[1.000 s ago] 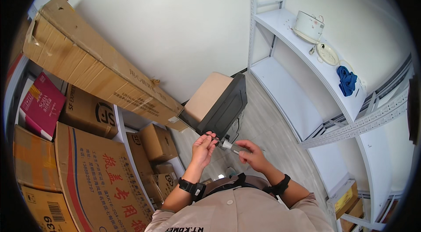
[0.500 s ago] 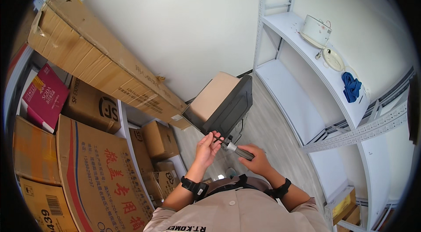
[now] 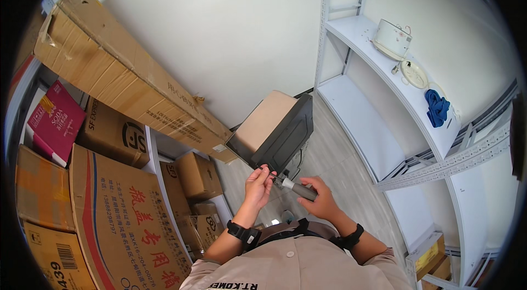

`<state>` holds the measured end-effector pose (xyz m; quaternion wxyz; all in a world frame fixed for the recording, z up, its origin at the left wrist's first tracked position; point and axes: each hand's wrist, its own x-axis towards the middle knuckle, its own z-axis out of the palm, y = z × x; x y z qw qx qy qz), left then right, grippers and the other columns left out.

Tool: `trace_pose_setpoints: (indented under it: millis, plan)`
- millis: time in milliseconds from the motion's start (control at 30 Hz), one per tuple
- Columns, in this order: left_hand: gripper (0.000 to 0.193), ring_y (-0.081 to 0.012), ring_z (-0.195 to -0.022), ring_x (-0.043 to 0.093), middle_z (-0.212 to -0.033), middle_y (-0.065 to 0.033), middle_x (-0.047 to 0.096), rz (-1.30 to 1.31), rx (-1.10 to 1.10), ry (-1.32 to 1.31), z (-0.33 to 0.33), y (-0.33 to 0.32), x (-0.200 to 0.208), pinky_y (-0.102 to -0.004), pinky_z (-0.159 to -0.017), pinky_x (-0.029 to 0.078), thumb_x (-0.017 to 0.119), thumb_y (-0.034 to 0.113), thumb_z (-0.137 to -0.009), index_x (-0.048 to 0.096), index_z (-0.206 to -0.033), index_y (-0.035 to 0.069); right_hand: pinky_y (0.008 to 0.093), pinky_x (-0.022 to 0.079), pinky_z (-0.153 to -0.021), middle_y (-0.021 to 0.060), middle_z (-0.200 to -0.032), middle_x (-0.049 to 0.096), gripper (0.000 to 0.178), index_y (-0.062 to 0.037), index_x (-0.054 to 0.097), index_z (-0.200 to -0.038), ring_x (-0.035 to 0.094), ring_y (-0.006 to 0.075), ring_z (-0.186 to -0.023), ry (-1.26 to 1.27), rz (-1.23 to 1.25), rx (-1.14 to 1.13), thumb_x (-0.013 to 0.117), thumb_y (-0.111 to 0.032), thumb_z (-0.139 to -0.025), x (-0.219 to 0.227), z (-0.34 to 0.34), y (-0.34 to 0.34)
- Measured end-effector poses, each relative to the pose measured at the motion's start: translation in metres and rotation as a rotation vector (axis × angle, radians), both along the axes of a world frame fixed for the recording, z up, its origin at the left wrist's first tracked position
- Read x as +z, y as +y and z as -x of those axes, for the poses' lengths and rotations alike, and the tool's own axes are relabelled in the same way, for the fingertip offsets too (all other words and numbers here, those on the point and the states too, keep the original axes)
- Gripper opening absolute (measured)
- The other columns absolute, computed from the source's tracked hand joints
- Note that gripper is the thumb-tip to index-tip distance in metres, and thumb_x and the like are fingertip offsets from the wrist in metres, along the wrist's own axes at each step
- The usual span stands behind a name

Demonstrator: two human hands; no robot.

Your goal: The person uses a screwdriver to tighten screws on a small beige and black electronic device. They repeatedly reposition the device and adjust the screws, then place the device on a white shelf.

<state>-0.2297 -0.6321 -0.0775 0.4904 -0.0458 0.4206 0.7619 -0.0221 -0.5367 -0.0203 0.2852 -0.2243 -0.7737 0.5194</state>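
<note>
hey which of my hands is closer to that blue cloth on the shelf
Right. The right grip, on the gray-handled tool, sits below and left of the blue cloth in the picture; the left grip, near the tool's shaft, sits farther left.

The left hand (image 3: 258, 187) hides the far end of the screwdriver (image 3: 302, 190), so its tip cannot be made out. The black cable (image 3: 300, 162) beside the dark appliance (image 3: 286, 137) runs partly out of sight. At the near left, the picture's edge cuts off the red-striped carton (image 3: 123, 207); the beige shirt (image 3: 324, 262) is cropped too. Specks on the far right shelf (image 3: 354, 29) are too small to identify, and a dark object (image 3: 517, 142) at the right rim is cut off.
</note>
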Motion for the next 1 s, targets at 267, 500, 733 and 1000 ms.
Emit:
trace_pose_setpoints:
  millis: [267,500,733,1000]
  plan:
    - [0.016,-0.0174,-0.089,0.068,-0.092,-0.0049,0.066,0.017,0.018,0.001,-0.004,0.004,0.008,-0.0173,-0.061,0.056,0.061,0.009,-0.092,0.060,-0.108,0.004,0.0253,0.037,-0.050,0.0088,-0.101,0.063,0.038,-0.0073,0.052,-0.127,0.049,0.0102,-0.059,-0.014,1.259,0.206,0.058,-0.022,-0.093,-0.026,-0.010,0.005]
    - [0.020,-0.0192,-0.100,0.066,-0.106,-0.0068,0.066,0.045,-0.057,0.041,-0.001,0.002,0.011,-0.0230,-0.074,0.057,0.053,0.011,-0.096,0.058,-0.115,0.004,0.0260,0.045,-0.070,0.0061,-0.103,0.064,0.036,-0.0036,0.057,-0.122,0.056,0.0120,-0.079,-0.005,0.529,0.092,0.063,-0.015,-0.088,-0.031,-0.005,0.000]
    - [0.024,-0.0207,-0.103,0.065,-0.115,-0.0086,0.064,0.023,-0.061,0.024,0.000,0.000,0.014,-0.0270,-0.076,0.057,0.050,0.011,-0.097,0.056,-0.120,0.005,0.0290,0.045,-0.077,0.0083,-0.096,0.061,0.038,-0.0039,0.061,-0.117,0.057,0.0167,-0.086,0.004,0.239,0.039,0.069,-0.011,-0.080,-0.016,-0.004,-0.001]
    - [0.023,-0.0216,-0.101,0.066,-0.114,-0.0089,0.065,-0.018,-0.043,-0.028,0.002,0.001,0.013,-0.0290,-0.076,0.056,0.051,0.012,-0.097,0.057,-0.118,0.005,0.0311,0.045,-0.076,0.0113,-0.093,0.058,0.038,-0.0054,0.062,-0.116,0.057,0.0238,-0.083,-0.015,0.121,0.039,0.069,-0.008,-0.079,-0.014,-0.006,0.001]
